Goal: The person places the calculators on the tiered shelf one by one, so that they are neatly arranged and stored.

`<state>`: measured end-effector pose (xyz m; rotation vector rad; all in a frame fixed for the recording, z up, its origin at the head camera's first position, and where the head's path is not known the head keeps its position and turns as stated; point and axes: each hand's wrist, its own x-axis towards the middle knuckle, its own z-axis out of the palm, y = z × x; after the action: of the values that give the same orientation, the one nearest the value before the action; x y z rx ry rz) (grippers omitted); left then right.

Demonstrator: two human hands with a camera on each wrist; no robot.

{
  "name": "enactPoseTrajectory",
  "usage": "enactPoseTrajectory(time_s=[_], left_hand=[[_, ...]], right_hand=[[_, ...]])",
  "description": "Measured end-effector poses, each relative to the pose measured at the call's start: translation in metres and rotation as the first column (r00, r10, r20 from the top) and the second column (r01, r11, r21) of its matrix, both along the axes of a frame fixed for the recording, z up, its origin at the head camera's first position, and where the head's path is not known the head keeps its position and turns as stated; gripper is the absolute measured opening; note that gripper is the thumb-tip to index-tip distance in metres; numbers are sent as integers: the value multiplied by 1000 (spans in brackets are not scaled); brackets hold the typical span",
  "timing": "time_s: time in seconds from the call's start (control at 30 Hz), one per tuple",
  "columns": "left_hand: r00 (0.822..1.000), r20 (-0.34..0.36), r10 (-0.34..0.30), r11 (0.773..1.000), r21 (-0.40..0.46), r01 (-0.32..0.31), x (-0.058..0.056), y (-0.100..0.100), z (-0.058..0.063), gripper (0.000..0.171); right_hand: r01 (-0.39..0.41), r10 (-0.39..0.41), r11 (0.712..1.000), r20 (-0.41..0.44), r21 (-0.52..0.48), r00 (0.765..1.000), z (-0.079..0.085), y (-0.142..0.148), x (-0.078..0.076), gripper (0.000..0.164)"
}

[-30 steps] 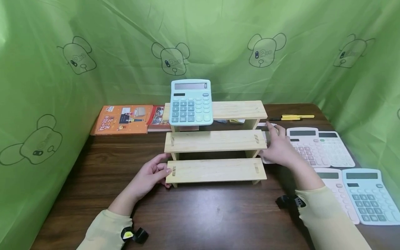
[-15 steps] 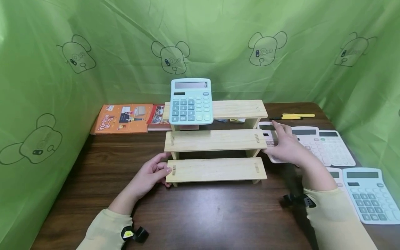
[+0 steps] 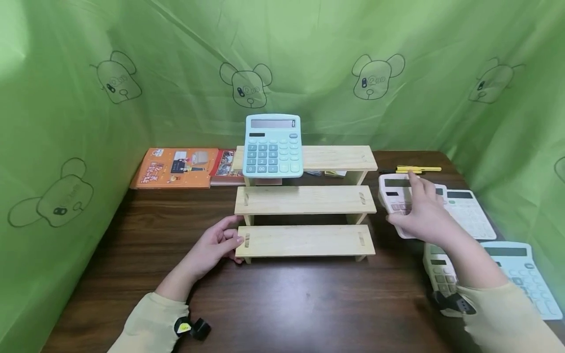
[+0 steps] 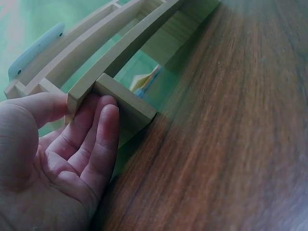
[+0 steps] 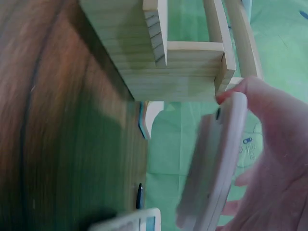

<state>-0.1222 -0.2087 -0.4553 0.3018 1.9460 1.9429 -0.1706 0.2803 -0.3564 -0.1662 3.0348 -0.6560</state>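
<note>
A wooden rack with three stepped tiers (image 3: pixel 304 240) stands on the dark table. My left hand (image 3: pixel 216 245) grips the left end of its lowest tier, thumb on the top and fingers tucked underneath; the left wrist view shows the fingers against the support leg (image 4: pixel 126 98). To the right of the rack my right hand (image 3: pixel 425 211) holds a pale pinkish-white calculator (image 3: pixel 395 196) by its sides. The right wrist view shows this calculator (image 5: pixel 226 159) edge-on and raised off the table. A light blue calculator (image 3: pixel 273 147) leans upright on the top tier's left part, its display reading 0.
At the right, a white calculator (image 3: pixel 470 215), a pale one (image 3: pixel 441 274) and a blue one (image 3: pixel 507 252) lie partly behind my arm. Yellow pens (image 3: pixel 423 168) lie at the back. An orange book (image 3: pixel 176 169) is back left. Green curtain (image 3: pixel 309 73) encloses the table.
My right hand has moved right, away from the rack, bringing the pinkish-white calculator from beside the tiers and raising it over its neighbour. My left hand has stayed on the lowest tier.
</note>
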Motion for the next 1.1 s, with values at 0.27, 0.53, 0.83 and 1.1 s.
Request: enactPoseTrajectory(time_s=[0.27,0.53,0.83,1.1], left_hand=[[999,41,1,1000,-2,-1,3,0,-4,59],[1000,25,2,1000,-10,-2,1,0,1,59],[1000,31,1,1000,-8,0,2,-1,4,58],[999,36,7,1000,-21,-7,2,0,4,60]], right_hand=[[43,-38,998,-103,41,994,25,7,1,124],[90,-87,996,-143,16,986,65,1,-1,122],[5,3,999,-190,44,982,83,-42,-12,118],[-49,60,997,-194,59,979,88,-78,-21,112]])
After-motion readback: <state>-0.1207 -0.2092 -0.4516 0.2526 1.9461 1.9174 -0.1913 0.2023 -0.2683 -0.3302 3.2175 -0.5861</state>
